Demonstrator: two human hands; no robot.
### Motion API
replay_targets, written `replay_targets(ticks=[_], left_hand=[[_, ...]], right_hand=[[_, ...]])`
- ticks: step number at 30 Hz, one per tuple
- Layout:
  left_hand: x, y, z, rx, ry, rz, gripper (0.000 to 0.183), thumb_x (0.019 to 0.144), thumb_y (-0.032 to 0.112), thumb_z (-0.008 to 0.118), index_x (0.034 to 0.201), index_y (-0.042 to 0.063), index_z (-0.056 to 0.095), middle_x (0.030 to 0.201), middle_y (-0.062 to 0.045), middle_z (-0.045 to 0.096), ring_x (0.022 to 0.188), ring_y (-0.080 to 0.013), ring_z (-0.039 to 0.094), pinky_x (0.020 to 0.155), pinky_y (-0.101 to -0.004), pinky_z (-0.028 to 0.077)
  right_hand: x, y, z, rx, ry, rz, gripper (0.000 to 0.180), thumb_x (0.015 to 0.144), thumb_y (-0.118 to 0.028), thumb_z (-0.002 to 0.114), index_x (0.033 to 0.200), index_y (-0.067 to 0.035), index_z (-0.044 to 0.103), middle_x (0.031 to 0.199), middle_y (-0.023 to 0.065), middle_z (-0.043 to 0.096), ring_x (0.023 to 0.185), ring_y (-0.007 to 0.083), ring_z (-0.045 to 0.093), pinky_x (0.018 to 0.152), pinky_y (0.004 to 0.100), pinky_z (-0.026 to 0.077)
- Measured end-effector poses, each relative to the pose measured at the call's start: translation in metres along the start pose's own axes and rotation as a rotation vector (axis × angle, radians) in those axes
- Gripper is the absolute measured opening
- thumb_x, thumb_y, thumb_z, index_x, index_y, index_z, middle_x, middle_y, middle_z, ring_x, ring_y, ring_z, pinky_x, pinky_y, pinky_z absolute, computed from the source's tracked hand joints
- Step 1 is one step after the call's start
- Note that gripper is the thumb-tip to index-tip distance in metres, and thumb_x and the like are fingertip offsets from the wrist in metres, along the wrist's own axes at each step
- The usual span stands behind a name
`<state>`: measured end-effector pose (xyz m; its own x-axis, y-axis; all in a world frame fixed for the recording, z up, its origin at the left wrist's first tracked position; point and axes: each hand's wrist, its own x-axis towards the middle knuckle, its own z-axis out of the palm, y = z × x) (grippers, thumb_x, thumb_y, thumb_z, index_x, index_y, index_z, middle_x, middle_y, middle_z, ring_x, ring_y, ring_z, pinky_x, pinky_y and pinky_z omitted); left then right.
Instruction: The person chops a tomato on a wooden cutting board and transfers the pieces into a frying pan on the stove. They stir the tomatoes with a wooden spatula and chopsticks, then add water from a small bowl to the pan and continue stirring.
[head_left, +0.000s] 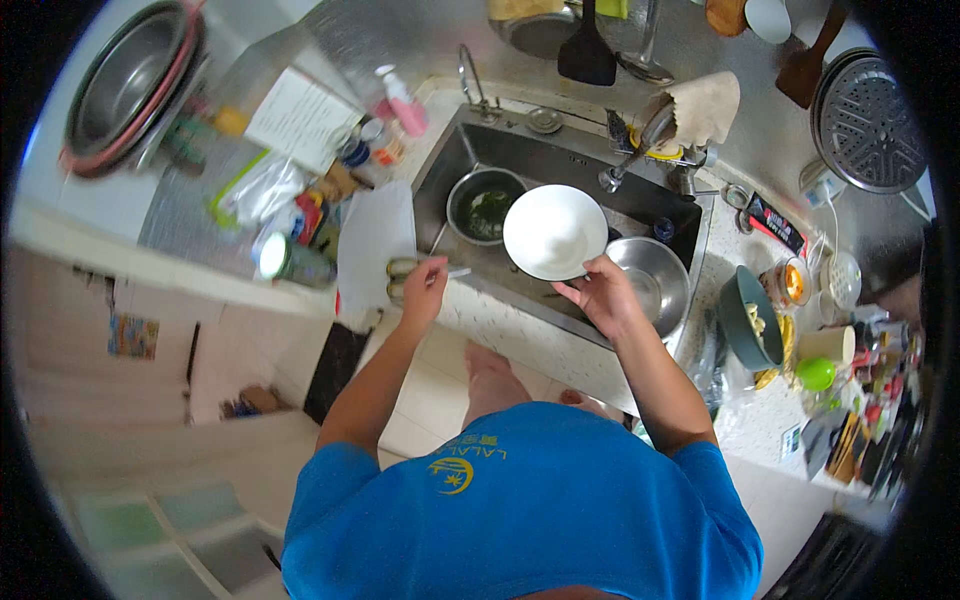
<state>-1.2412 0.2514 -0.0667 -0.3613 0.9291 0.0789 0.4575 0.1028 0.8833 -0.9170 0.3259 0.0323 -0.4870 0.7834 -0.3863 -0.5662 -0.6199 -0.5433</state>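
Note:
My right hand (606, 296) grips the near rim of a white bowl (555, 231), holding it tilted over the sink (480, 259) so its inside faces up. The bowl looks empty. My left hand (424, 291) is at the sink's front left edge, fingers curled. Partly behind it lie what look like scissors (400, 279), their loop handles to its left. A thin pale piece (459, 273) sticks out to its right; whether my fingers grip it is unclear. In the sink stand a pot (487, 184) with leafy greens in water and a steel basin (660, 270), partly hidden by my right hand.
A faucet (472, 75) and a hose sprayer (611, 178) reach over the sink from behind. White paper (375, 240) lies left of it, near a jar (296, 259). On the right counter stand a dark green bowl (739, 330) with pale pieces and several containers.

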Motion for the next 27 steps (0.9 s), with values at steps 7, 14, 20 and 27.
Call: replay_targets(ticks=[7, 14, 20, 27], left_hand=[[0.332, -0.007, 0.057, 0.381, -0.078, 0.288, 0.055, 0.087, 0.018, 0.065, 0.136, 0.003, 0.047, 0.124, -0.023, 0.060, 0.113, -0.0363, 0.059, 0.097, -0.0419, 0.046], [0.416, -0.018, 0.098, 0.260, -0.071, 0.393, 0.032, 0.082, 0.007, 0.058, 0.114, 0.004, 0.057, 0.104, -0.021, 0.062, 0.099, -0.0409, 0.059, 0.085, -0.0467, 0.048], [0.385, -0.062, 0.075, 0.380, -0.225, 0.557, 0.049, 0.083, 0.021, 0.065, 0.126, 0.003, 0.053, 0.133, -0.020, 0.054, 0.121, -0.0365, 0.054, 0.098, -0.0413, 0.047], [0.386, -0.069, 0.072, 0.302, -0.286, 0.574, 0.049, 0.083, 0.021, 0.064, 0.127, 0.003, 0.054, 0.135, -0.019, 0.053, 0.122, -0.0334, 0.054, 0.098, -0.0403, 0.048]], right_hand=[[0.132, 0.022, 0.057, 0.129, 0.188, -0.087, 0.061, 0.078, -0.014, 0.060, 0.135, -0.008, 0.041, 0.130, 0.0090, 0.048, 0.115, 0.0260, 0.053, 0.093, 0.0443, 0.054], [0.215, 0.029, 0.090, 0.178, 0.206, -0.183, 0.050, 0.081, -0.013, 0.058, 0.129, -0.006, 0.045, 0.126, 0.0090, 0.051, 0.117, 0.0252, 0.052, 0.092, 0.0429, 0.053], [0.248, 0.035, 0.109, 0.223, 0.165, -0.179, 0.048, 0.082, -0.011, 0.055, 0.128, -0.003, 0.045, 0.126, 0.0098, 0.053, 0.114, 0.0259, 0.055, 0.094, 0.0433, 0.051], [0.255, 0.044, 0.112, 0.225, 0.197, -0.210, 0.048, 0.082, -0.012, 0.055, 0.128, -0.003, 0.046, 0.126, 0.0099, 0.054, 0.114, 0.0260, 0.055, 0.094, 0.0429, 0.051]])
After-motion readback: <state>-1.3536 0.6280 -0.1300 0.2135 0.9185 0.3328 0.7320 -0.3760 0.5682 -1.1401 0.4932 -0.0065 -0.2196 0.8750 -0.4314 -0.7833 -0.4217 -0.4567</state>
